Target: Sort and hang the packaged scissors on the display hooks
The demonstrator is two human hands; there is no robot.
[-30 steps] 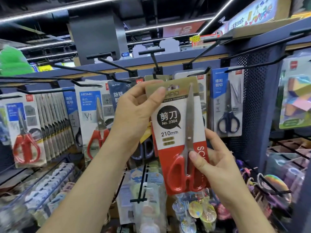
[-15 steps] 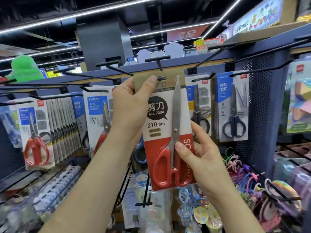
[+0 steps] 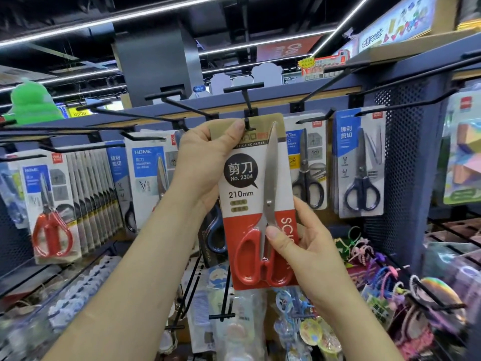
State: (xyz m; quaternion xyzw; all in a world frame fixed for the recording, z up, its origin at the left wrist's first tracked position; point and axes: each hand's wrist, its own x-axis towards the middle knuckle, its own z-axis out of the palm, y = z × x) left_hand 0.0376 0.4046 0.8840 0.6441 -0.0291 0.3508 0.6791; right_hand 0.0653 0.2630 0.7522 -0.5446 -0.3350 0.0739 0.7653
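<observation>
At the hook (image 3: pixel 247 100), red scissors pack (image 3: pixel 242 201).

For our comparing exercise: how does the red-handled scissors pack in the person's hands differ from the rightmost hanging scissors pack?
The red-handled scissors pack has red handles; the rightmost scissors pack has navy ones. The first's card is white and red with a tan top; the second's is blue and grey. The left hand and right hand grip the first at a hook tip; the second hangs untouched. Both show scissors blades-up.
</observation>
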